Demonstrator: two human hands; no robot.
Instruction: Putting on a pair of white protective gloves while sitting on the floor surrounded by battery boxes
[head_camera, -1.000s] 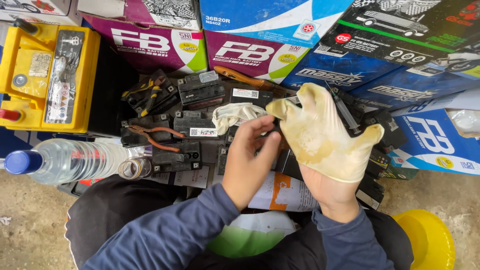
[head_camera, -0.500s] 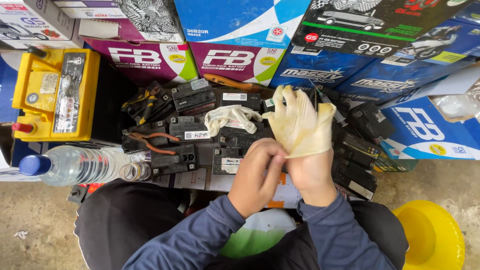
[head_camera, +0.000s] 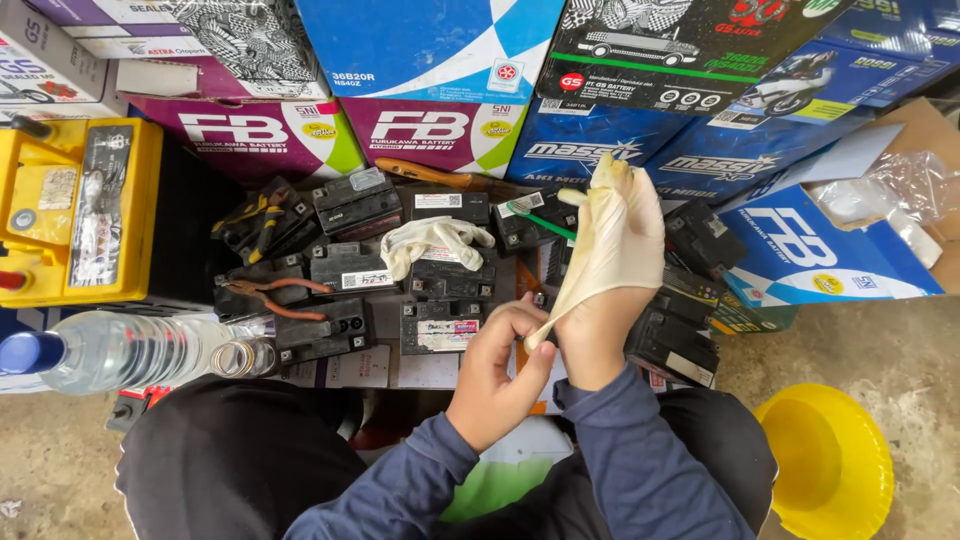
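Head view: left hand fingers pinch cream glove cuff on right hand, before blue cartons.

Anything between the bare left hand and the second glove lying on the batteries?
Nothing visible. The left hand pinches the cuff of the glove on the right hand. The spare glove lies uncovered on top of the black batteries, ahead of that hand, with open air between.

A big yellow battery sits at the left. Small black batteries lie in a bunch. A clear water bottle lies nearby. A yellow funnel rests on the floor. Bright boxes are stacked behind.
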